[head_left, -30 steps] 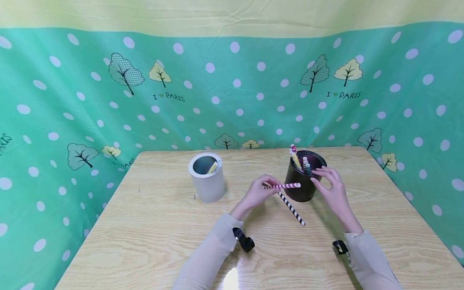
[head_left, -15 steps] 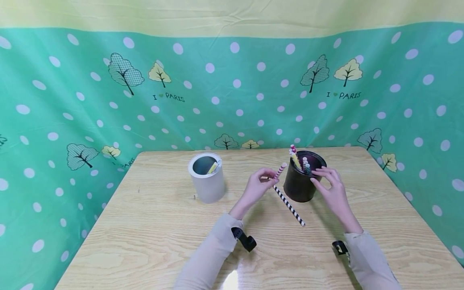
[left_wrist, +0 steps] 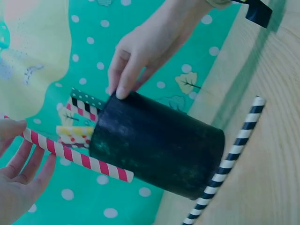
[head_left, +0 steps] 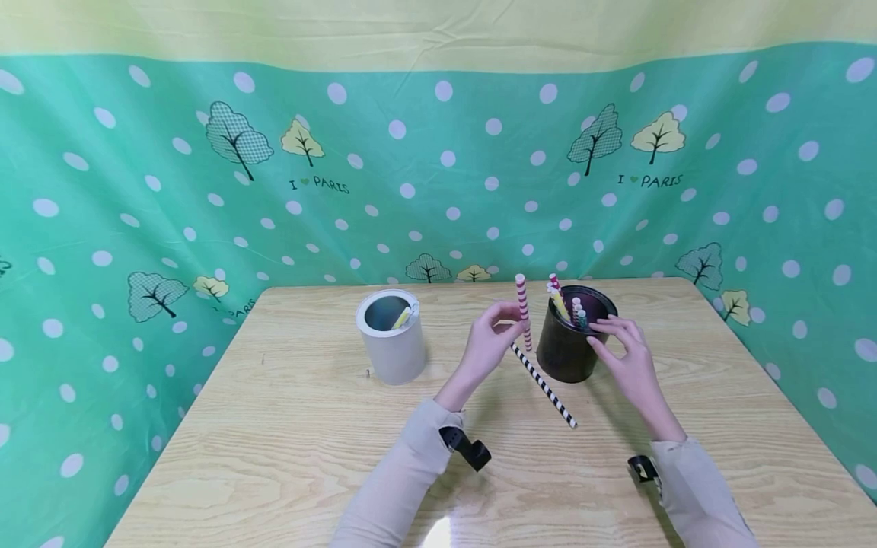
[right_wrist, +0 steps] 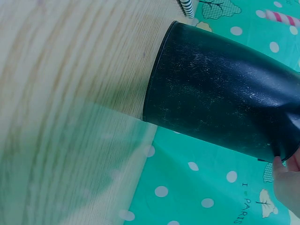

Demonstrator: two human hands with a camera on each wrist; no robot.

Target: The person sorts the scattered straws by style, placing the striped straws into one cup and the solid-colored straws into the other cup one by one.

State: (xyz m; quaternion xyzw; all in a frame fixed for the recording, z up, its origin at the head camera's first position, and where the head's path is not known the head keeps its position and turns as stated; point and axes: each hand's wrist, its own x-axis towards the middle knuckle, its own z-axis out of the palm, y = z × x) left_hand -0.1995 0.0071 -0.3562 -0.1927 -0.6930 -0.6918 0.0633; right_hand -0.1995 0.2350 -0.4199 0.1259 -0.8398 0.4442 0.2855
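Observation:
My left hand (head_left: pixel 488 339) pinches a red-and-white striped paper straw (head_left: pixel 523 297), which stands nearly upright just left of a black cylindrical cup (head_left: pixel 569 354). In the left wrist view the straw's lower end overlaps the cup's side. My right hand (head_left: pixel 630 361) pinches the cup's rim on its right side, thumb outside. Several patterned straws (head_left: pixel 558 299), among them yellow, pink and green ones, stick up from the cup. A black-and-white striped straw (head_left: pixel 545 387) lies slantwise on the table before the cup, its far end near my left hand.
A white cylindrical cup (head_left: pixel 393 354) with a yellow straw (head_left: pixel 402 317) inside stands to the left on the wooden table (head_left: pixel 288 449). Behind the table hangs a green dotted curtain (head_left: pixel 445 198). A dark camera band (head_left: pixel 473 453) sits on the left wrist.
The red-and-white straw has turned from lying level to nearly upright in my left hand, which has risen slightly. My right hand and the black cup have stayed in place.

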